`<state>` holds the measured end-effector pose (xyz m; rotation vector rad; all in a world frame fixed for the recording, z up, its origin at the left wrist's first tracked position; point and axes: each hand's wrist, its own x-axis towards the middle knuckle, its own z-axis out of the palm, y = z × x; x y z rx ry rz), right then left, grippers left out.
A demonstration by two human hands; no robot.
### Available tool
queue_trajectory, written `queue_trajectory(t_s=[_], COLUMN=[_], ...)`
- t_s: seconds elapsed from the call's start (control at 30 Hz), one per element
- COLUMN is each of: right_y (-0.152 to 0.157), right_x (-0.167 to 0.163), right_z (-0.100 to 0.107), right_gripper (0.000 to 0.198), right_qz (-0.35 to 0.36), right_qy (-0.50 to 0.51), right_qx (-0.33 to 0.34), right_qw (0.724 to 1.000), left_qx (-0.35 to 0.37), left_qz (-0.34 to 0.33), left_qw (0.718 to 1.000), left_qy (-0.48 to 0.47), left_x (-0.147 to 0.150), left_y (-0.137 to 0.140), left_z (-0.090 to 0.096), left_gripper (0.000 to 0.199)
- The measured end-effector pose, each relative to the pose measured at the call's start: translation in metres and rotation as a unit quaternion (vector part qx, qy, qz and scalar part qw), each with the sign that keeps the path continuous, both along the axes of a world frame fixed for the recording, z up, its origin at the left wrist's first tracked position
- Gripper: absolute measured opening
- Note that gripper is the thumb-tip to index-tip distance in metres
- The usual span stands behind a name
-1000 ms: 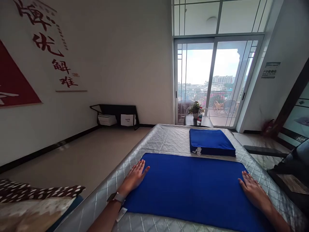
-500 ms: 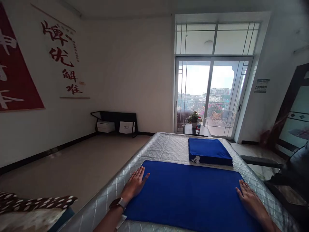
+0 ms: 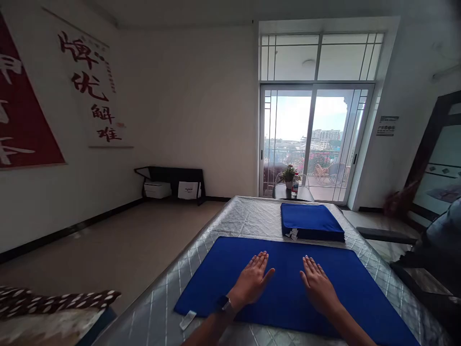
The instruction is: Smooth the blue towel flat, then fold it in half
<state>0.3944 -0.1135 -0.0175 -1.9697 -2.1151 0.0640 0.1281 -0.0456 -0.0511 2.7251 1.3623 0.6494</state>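
Note:
A blue cloth (image 3: 281,288) lies spread flat across the near part of a table with a silvery quilted cover (image 3: 241,216). My left hand (image 3: 252,278), with a watch on its wrist, is over the cloth left of its middle, fingers stretched out. Over the right half, my right hand (image 3: 319,283) is likewise flat with fingers extended, and neither hand grips anything. A white tag (image 3: 188,319) sticks out at the cloth's near left corner. Beyond the cloth sits a neat stack of folded blue cloths (image 3: 311,222), white tags showing at its front left corner.
Behind the table, a small dark table (image 3: 279,193) bears a potted plant (image 3: 288,175) and a bottle (image 3: 295,185) before glass sliding doors. A patterned cushion (image 3: 54,307) is at lower left. A person in dark clothing (image 3: 439,250) is at the right edge.
Both hands have moved inward from the cloth's left and right edges toward its middle. The stack stays in place.

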Motion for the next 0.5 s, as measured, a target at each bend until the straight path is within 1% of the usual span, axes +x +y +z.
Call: queue_trajectory(t_s=[0.07, 0.17, 0.27, 0.33, 0.5], right_y=[0.003, 0.005, 0.005, 0.004, 0.003], right_x=[-0.033, -0.059, -0.064, -0.063, -0.064], right_z=[0.003, -0.004, -0.015, -0.02, -0.018], right_gripper=[0.067, 0.062, 0.06, 0.061, 0.062], right_qz=[0.025, 0.055, 0.063, 0.058, 0.061], right_qy=[0.002, -0.024, -0.045, -0.046, -0.03], right_qx=[-0.022, -0.033, -0.042, -0.046, -0.055], right_qw=[0.999, 0.998, 0.996, 0.996, 0.996], left_qx=[-0.019, -0.046, -0.074, -0.08, -0.064], left_qz=[-0.032, -0.053, -0.039, -0.035, -0.035], left_qw=[0.999, 0.998, 0.996, 0.996, 0.997], left_qy=[0.0, -0.008, -0.009, -0.007, -0.011], left_x=[0.032, 0.057, 0.064, 0.064, 0.063], left_y=[-0.012, -0.026, -0.032, -0.033, -0.032], left_z=[0.004, 0.005, -0.001, -0.006, -0.014], left_gripper=[0.067, 0.067, 0.07, 0.07, 0.069])
